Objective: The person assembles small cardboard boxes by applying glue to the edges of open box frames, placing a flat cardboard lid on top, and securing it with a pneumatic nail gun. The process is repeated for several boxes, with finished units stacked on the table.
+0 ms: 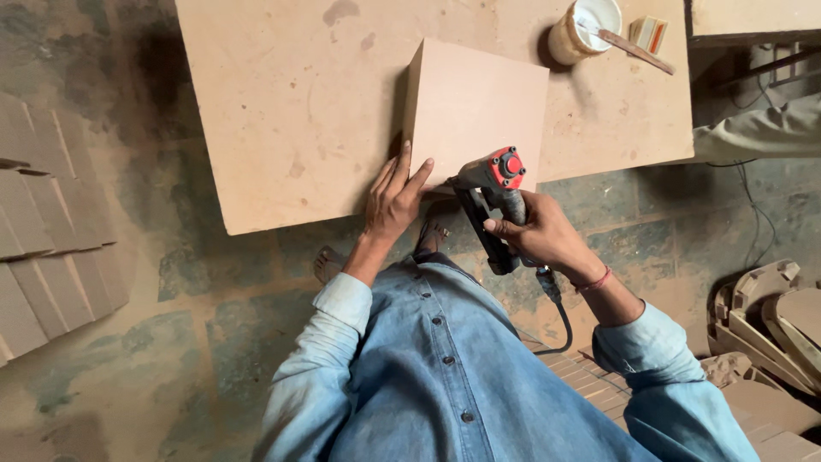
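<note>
My left hand [392, 198] presses flat against the near left corner of a brown fibreboard box piece [479, 107] that stands on a low board table [291, 103]. My right hand [537, 233] grips a grey pneumatic nail gun [492, 184] with a red cap, its nose against the near edge of the box piece. A black hose [560, 321] runs down from the gun's handle. My blue denim shirt fills the bottom of the view.
A white glue pot [586, 26] with a stick and a small box [648, 32] sit at the table's far right. Stacked board strips [47, 239] lie left on the floor. Curved wooden cutouts [770, 308] pile at right. Another person's sleeve [757, 128] shows at right.
</note>
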